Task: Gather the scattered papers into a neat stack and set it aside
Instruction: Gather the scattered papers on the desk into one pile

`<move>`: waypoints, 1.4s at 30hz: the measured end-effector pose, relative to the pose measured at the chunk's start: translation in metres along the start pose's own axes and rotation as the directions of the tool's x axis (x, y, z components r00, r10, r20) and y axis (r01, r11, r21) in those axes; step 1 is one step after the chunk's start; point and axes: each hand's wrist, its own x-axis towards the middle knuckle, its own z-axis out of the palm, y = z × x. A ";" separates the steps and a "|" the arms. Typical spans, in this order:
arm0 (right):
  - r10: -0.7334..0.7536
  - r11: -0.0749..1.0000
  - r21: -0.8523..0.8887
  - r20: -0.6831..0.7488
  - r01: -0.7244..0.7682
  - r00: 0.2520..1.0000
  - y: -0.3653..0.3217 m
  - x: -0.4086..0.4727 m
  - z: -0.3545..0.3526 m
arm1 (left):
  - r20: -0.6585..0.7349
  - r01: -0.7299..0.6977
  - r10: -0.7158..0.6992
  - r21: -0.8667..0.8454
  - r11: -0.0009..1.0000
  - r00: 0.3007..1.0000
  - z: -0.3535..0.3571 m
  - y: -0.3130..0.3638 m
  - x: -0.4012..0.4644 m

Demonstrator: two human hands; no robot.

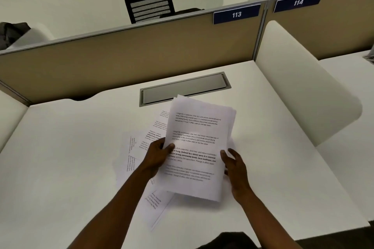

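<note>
A bundle of printed sheets is held up above the white desk, tilted a little toward the camera, with its top edge overlapping the view of the grey cable tray lid set into the desk surface. The bundle is gripped at its left edge by the left hand, the thumb laid across the printed face and the fingers curled behind the paper. At the right edge, the right hand is placed against the bundle with its thumb on the front of the top sheet and its fingers spread loosely along and behind the side; whether the paper is truly pinched there cannot be told. The edges of the bundle are not squared, and several corners are seen fanned out at the top and right.

More loose papers are left lying flat on the desk beneath and to the left of the held bundle, overlapped at differing angles, and one sheet is seen reaching toward the near edge under the left forearm.

The desk is closed off at the back by a tan partition on which a blue label marked 113 is fixed. A white side divider is stood at the right, and a black chair is seen beyond the partition
</note>
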 end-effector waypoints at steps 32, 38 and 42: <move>-0.280 0.913 -0.217 0.282 0.345 0.918 -0.018 -0.023 -0.015 | -0.183 -0.222 0.184 -0.215 0.951 0.966 0.038 -0.034 -0.087; -0.303 0.909 -0.222 0.231 0.353 0.925 -0.022 -0.025 -0.011 | -0.205 -0.192 0.158 -0.154 0.969 0.966 0.045 -0.037 -0.085; -0.278 0.899 -0.279 0.229 0.336 0.933 -0.019 -0.022 -0.010 | -0.178 -0.148 0.119 -0.160 0.976 0.977 0.050 -0.041 -0.085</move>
